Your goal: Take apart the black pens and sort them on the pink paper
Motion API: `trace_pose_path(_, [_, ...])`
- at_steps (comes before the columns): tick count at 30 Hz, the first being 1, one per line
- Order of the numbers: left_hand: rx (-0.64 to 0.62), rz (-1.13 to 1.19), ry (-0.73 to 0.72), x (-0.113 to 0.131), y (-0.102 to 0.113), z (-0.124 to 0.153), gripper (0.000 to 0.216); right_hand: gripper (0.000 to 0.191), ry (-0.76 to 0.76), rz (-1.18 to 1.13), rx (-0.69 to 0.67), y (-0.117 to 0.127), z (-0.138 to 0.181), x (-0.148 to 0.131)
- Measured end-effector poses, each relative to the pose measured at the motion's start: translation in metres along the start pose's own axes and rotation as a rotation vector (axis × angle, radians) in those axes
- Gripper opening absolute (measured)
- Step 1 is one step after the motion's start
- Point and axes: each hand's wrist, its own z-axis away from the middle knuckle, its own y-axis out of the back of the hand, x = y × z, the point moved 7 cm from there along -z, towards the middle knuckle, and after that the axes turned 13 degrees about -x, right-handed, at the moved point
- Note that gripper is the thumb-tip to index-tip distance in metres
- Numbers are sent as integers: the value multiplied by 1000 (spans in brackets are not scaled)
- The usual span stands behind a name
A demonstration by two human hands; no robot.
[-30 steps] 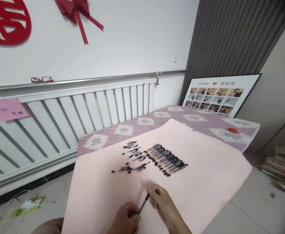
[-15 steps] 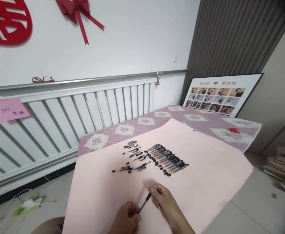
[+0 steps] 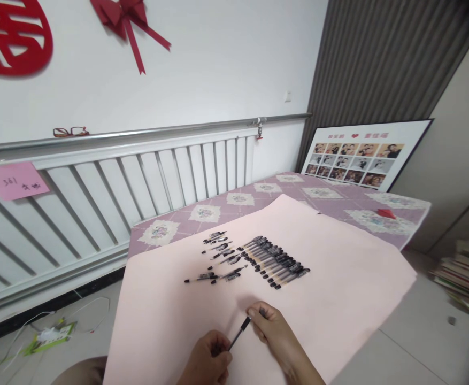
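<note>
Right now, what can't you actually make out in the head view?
- Pen: its lower end is hidden inside the left hand; whether its upper end is capped is unclear, covered by the right hand.
- Right forearm and left wrist: cut off by the bottom edge.
- Row of pens: too small and overlapping to count.
- Pink note: its writing is too small to read fully.
- Book stack: cut off by the right edge, dark vignette.

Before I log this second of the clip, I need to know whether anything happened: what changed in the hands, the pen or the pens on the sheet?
Almost nothing. The left hand and right hand still grip the same black pen by its two ends, shifted only slightly. The row of pens and the loose pens lie unmoved on the pink sheet.
</note>
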Motion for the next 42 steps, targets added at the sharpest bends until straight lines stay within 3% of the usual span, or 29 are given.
trace_pose_path(6, [-2, 26, 10, -1, 0, 0, 12, 32, -7, 108, 64, 7, -1, 1])
trace_pose_path(12, [4, 23, -12, -2, 1, -1, 11, 26, -26, 115, 14, 5, 0, 1])
trace_pose_path(18, [-1, -17, -13, -2, 2, -1, 10, 32, 16, 217, 83, 8, 0, -4])
trace_pose_path(25, [4, -26, -12, -1, 2, -1, 10, 26, -68, 190, -43, 8, -5, 7])
trace_pose_path(32, [-2, -6, -28, -3, 2, -1, 11, 32, 42, 309, 50, 14, -3, -1])
trace_pose_path(38, [-1, 8, -28, -4, 3, -2, 10, 25, -2, 268, -53, 9, -3, 1])
trace_pose_path(42, [3, -2, -26, -3, 3, -1, 9, 30, 31, 335, -40, 12, -4, -2])
